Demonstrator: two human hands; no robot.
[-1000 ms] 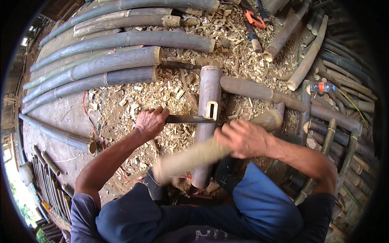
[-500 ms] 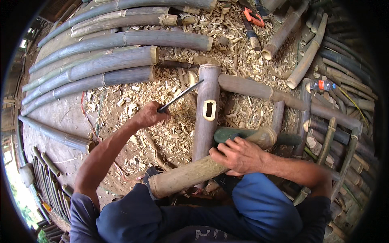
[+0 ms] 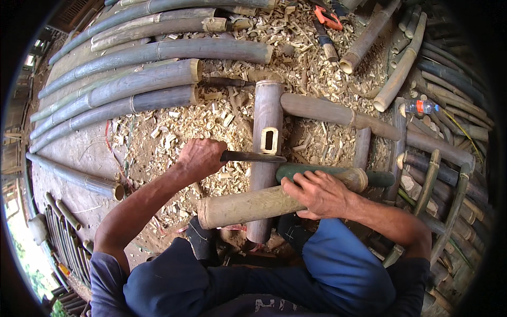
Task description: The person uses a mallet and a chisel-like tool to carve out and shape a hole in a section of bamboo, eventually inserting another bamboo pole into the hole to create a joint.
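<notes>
Outdoor dirt floor (image 3: 84,153) littered with pale bamboo chips (image 3: 222,113), bamboo everywhere. Long grey-green bamboo poles (image 3: 142,79) stacked upper left, shorter cut bamboo lengths (image 3: 401,68) piled at right. Plastic water bottle (image 3: 421,106) with red cap lies among the right pile; orange-handled tool (image 3: 328,17) at the top.

Centre: grey bamboo section (image 3: 265,121) lies lengthwise away from the person, a rectangular slot (image 3: 269,140) cut in its upper face. Left hand (image 3: 199,157), grip closed tight on the handle of a dark-bladed knife (image 3: 253,157); blade runs rightward from the fist and lies flat across the bamboo section just below the slot, touching it. Right hand (image 3: 317,194), grip wrapped shut around a thick bamboo mallet (image 3: 253,205), held roughly horizontal across the lower part of the section, its cut end pointing left. Mallet sits just below the knife blade, apart from it. A green-handled bamboo piece (image 3: 327,173) lies just behind the right hand's fingers. Person's knees in blue trousers (image 3: 343,264) at the bottom edge.
</notes>
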